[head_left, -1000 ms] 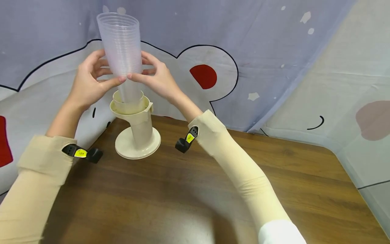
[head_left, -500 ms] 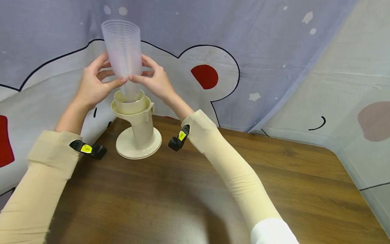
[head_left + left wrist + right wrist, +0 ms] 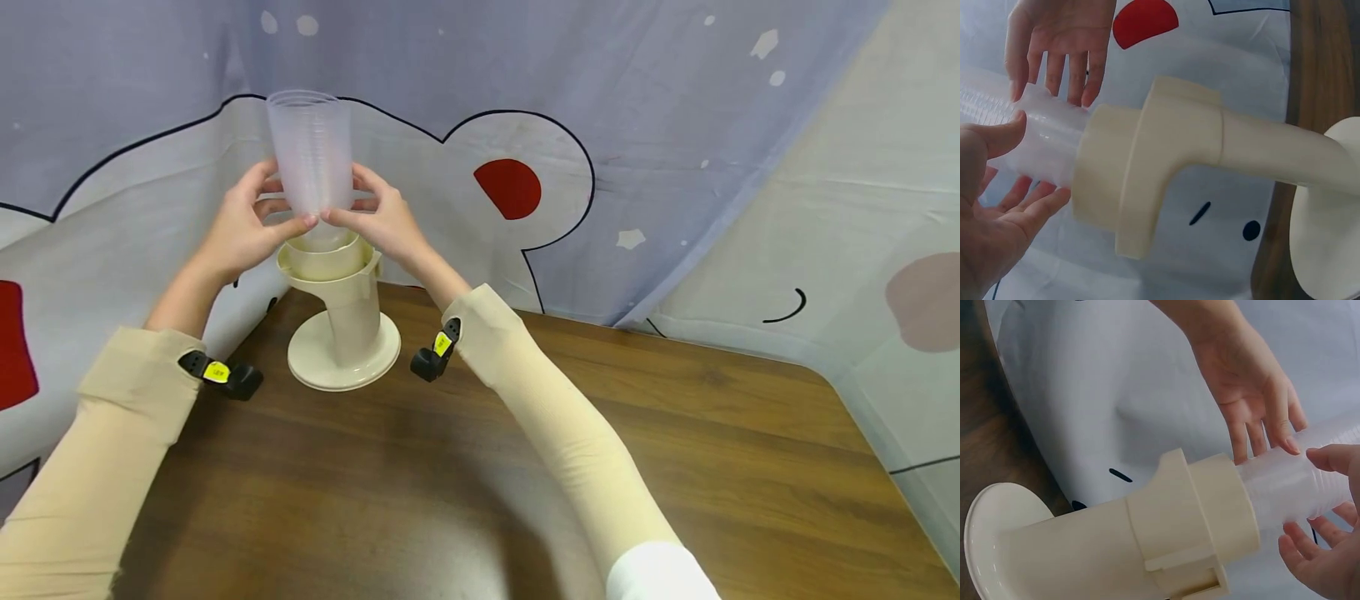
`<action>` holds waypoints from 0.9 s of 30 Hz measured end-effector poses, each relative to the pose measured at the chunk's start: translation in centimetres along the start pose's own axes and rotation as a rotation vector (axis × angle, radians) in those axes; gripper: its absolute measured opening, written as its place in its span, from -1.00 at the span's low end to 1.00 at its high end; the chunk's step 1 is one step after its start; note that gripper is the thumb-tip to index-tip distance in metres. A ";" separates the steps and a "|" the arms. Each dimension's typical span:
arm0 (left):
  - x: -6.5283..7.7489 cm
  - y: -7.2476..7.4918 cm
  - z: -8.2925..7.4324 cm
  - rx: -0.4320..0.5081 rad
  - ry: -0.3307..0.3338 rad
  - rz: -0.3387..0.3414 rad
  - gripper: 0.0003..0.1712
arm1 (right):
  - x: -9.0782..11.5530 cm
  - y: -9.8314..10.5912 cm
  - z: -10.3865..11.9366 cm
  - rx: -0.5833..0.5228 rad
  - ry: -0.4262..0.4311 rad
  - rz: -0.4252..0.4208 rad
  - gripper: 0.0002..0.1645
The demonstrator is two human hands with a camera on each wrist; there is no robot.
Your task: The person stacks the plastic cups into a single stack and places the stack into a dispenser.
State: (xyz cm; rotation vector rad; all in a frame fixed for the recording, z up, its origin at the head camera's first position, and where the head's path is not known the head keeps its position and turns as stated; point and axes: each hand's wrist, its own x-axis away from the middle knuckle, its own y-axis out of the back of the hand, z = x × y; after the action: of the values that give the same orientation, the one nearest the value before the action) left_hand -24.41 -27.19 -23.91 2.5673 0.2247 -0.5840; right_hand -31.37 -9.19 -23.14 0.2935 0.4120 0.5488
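Note:
Both hands hold a tall stack of clear plastic cups (image 3: 313,154) upright from its two sides. My left hand (image 3: 243,221) curls round the left side, its thumb across the front. On the right side my right hand (image 3: 386,218) grips likewise, the thumbs nearly meeting. Beneath is a cream stand (image 3: 352,321) with a round base, a short column and an offset head. A cream ring-like cup (image 3: 324,263) sits in that head. The stack's lower end goes into its mouth, as the left wrist view also shows at the cups (image 3: 1054,134). How deep it reaches is hidden.
The stand rests on a brown wooden table (image 3: 600,467) near its back left edge. Close behind hangs a printed cloth (image 3: 420,75), and it also covers the left and right sides. Each forearm wears a beige sleeve (image 3: 547,425) with a small black strap.
Both hands have lowered the stack of cups, which now stands straighter, its rim well below where it was. Its bottom has sunk into the stand's cup. The stand stays put.

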 end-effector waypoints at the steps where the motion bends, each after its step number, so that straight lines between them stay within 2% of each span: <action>1: 0.1 0.0 0.1 -0.016 0.015 0.008 -0.16 | 0.0 -0.1 -0.1 0.007 -0.005 0.008 -0.15; 7: 0.4 0.1 0.5 -0.073 0.076 0.061 -0.14 | 0.1 -0.5 -0.7 0.042 -0.027 0.028 -0.13; 15: 0.7 0.2 0.7 -0.126 0.081 0.073 -0.15 | 0.2 -1.0 -1.2 0.103 -0.047 0.031 -0.13; 23: 0.8 0.5 0.8 -0.171 0.132 0.152 -0.15 | 0.5 -1.1 -1.7 0.174 -0.064 0.062 -0.10; 27: 1.0 0.3 0.9 -0.203 0.148 0.158 -0.20 | 0.5 -1.3 -2.2 0.201 -0.060 0.077 -0.10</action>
State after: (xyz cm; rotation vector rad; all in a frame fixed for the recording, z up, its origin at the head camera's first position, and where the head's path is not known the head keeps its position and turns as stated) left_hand -23.80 -27.89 -24.93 2.4044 0.1227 -0.2970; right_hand -31.34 -9.63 -25.69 0.5194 0.3991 0.5734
